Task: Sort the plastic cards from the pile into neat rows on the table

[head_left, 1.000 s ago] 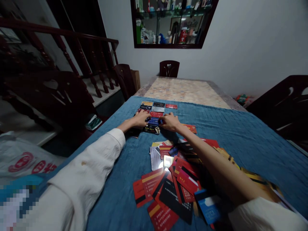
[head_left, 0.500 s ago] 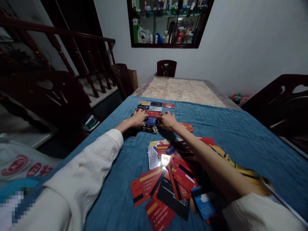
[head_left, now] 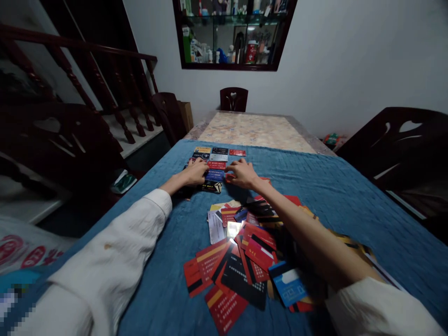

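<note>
Both my arms reach far forward over a blue cloth [head_left: 350, 205]. My left hand [head_left: 194, 172] rests with curled fingers on the left edge of a neat grid of cards [head_left: 215, 163], its fingertips against a blue card [head_left: 214, 176]. My right hand [head_left: 243, 173] lies on the grid's right side, fingers bent down onto a red card there. Whether either hand pinches a card is not clear. A loose heap of red, black and blue cards [head_left: 245, 256] lies under my right forearm, closer to me.
The cloth covers the near part of a long marble-topped table [head_left: 255, 130]. Dark wooden chairs stand at the far end [head_left: 234, 99], the left [head_left: 52, 140] and the right [head_left: 395, 144]. A stair railing [head_left: 105, 84] runs on the left. A wall cabinet [head_left: 231, 32] holds bottles.
The view has drifted a little rightward. My right hand's fingers have shifted slightly on the cards at the grid's right side. My left hand has stayed in place.
</note>
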The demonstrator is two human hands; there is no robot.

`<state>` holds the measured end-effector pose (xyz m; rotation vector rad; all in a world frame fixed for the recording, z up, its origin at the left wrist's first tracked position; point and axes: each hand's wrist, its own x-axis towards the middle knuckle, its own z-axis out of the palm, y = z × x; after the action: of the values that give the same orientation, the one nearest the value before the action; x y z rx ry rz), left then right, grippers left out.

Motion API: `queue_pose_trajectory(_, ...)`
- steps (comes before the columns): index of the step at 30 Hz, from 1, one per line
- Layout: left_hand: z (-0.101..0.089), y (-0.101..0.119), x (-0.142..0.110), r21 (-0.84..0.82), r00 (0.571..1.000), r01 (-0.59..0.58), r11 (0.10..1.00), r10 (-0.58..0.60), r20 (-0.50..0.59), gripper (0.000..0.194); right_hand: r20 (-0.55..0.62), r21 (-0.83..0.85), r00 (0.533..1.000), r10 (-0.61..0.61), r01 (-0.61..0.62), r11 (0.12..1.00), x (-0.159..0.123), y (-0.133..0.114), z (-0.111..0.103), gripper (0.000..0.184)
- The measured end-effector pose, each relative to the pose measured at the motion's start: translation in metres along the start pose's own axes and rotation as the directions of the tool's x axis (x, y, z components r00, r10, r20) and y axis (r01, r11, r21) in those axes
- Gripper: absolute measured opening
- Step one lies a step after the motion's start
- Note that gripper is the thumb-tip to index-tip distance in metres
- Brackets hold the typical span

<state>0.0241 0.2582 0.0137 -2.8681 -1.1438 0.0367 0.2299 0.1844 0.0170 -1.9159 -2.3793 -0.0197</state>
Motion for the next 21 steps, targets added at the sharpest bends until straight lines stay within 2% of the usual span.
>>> queue_pose_trajectory(10, -0.008, 0.014, -0.002, 0.004, 0.996, -0.036, 0.999, 0.036, -0.086, 0.029, -0.183, 0.067, 0.983, 0.01, 0.003, 0.998, -0.048, 0.044, -0.015, 0.03)
queue_pose_trajectory(21, -0.021, 0.06, -0.011, -0.036, 0.978, -0.152, 0.988, 0.145, -0.149, 0.027, -0.306, 0.05, 0.952, 0.022, -0.007, 0.999, -0.117, 0.08, -0.008, 0.021)
